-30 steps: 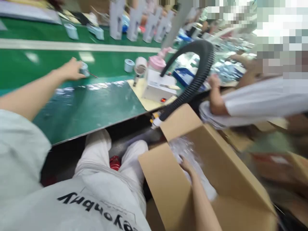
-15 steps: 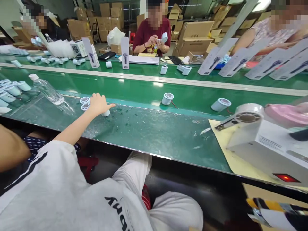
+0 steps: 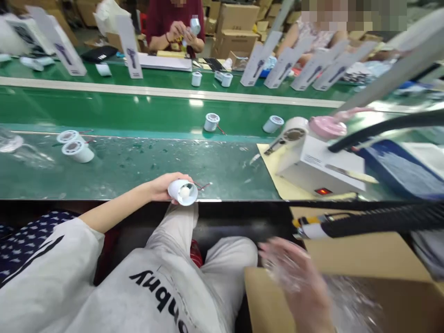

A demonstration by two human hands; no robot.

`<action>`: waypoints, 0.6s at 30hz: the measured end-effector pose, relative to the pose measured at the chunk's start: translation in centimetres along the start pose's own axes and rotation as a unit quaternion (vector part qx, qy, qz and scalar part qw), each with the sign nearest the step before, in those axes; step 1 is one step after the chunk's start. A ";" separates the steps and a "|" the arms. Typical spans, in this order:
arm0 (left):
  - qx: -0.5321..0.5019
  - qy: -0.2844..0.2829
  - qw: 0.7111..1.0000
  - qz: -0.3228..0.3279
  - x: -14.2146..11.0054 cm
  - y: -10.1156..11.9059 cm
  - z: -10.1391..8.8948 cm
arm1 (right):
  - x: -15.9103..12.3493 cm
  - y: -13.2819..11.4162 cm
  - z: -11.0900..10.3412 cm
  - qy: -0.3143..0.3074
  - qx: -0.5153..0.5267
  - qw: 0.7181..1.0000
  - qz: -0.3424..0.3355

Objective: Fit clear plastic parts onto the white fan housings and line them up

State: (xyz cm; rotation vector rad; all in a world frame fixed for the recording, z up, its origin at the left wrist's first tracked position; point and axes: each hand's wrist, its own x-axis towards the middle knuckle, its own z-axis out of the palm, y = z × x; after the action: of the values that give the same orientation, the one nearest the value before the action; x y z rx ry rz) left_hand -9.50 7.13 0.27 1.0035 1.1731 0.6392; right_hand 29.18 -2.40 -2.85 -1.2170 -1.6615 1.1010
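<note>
Resting at the near edge of the green workbench, a small white cylindrical part lies on its side with its open end toward the camera and thin red wires trailing from it. The left hand wraps its fingers around this part from behind, holding it just above the bench rim. The right hand is blurred by motion over the open cardboard box at lower right, with clear plastic film beside it; whether its fingers are spread or closed on the film cannot be told. Two like white cylinders lie together farther left on the bench, well apart from the held part. Two more stand on the green conveyor belt beyond. To the right, a white machine with a red lamp sits on a yellow mat, and a black corrugated hose crosses above the box. Across the belt, another person in a dark red shirt holds a similar part in both hands.
</note>
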 end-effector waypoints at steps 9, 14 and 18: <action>0.124 -0.241 0.963 -0.010 3.0 -1.6 8.1 | 2.3 -2.4 7.7 0.041 -0.459 0.873 -0.163; 0.231 -0.207 0.946 0.090 2.0 -0.9 9.1 | 2.1 -1.5 7.1 -0.044 -0.340 0.937 -0.070; 0.285 -0.146 0.923 0.215 1.4 -1.2 9.3 | 2.2 -1.6 6.4 -0.064 -0.116 0.991 -0.017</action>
State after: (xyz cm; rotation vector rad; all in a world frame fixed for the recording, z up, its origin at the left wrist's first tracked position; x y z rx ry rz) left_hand -0.31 4.94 -0.89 1.8212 0.8854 0.4649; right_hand 22.22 -1.81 -3.14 -1.2810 -1.9446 1.0027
